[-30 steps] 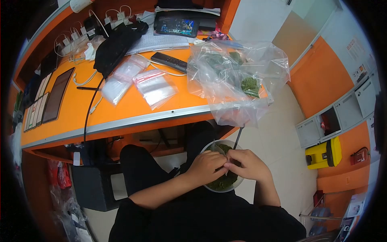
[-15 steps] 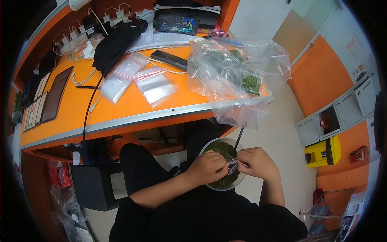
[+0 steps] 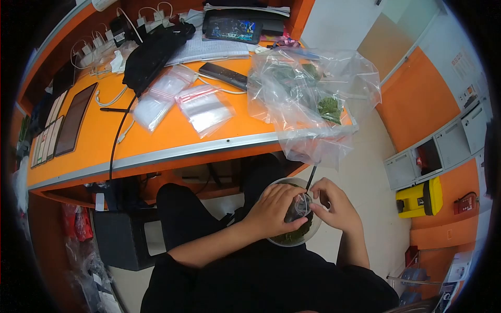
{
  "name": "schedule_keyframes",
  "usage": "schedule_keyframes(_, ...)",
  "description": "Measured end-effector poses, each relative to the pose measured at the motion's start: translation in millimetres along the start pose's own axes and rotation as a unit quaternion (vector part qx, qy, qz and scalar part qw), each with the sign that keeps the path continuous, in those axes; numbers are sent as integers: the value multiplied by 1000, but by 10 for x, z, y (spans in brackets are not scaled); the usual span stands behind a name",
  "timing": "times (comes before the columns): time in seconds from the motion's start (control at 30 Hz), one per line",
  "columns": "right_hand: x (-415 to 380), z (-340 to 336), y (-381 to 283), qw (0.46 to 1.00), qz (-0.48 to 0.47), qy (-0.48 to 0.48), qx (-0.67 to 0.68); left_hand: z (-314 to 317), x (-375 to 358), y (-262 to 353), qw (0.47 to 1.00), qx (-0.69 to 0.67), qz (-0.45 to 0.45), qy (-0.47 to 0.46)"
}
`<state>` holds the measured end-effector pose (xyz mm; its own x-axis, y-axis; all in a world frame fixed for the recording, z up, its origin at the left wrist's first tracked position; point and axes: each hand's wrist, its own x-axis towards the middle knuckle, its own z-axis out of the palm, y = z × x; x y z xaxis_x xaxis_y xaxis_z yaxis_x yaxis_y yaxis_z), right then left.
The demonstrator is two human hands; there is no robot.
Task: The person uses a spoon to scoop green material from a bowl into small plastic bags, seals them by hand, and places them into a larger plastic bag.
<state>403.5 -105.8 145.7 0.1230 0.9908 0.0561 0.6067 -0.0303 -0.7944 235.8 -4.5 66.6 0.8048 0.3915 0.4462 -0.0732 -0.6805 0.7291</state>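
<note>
In my lap stands a clear round tub (image 3: 311, 233) with dark green, moss-like stuff (image 3: 286, 238) inside. Over it my left hand (image 3: 269, 211) is closed around a small clear plastic bag (image 3: 299, 206), whose rounded mouth faces my right hand. Beside that mouth, my right hand (image 3: 338, 206) has its thumb and forefinger apart, the thumb tip close to the bag's edge; whether it touches is hard to tell. A thin dark rod (image 3: 311, 177) leans up out of the tub near my right fingertips. Its lower end is hidden.
The orange desk (image 3: 172, 138) ahead carries stacks of zip bags (image 3: 205, 110), a big clear bag (image 3: 292, 104) with green clumps, a black pouch (image 3: 151, 62), a phone playing video (image 3: 233, 30) and a tablet (image 3: 75, 120). A black stool (image 3: 120, 240) stands left, a yellow bin (image 3: 419, 198) right.
My left hand has gone from pinching the small bag to wrapping round it, and the bag's mouth has opened. My right fingers have let go of its edge and spread.
</note>
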Motion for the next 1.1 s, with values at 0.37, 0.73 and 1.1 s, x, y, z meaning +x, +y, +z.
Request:
schedule_keyframes(0.37,-38,98,168,968,-242,-12,-72,-82,19,64,994,-74,-42,-67)
schedule_keyframes(0.73,-59,84,241,986,-124,-96,56,-49,31,-30,996,-89,24,-1)
schedule_keyframes(1.1,-14,-180,316,951,-148,-237,132,-46,6,-132,986,-119,85,-76)
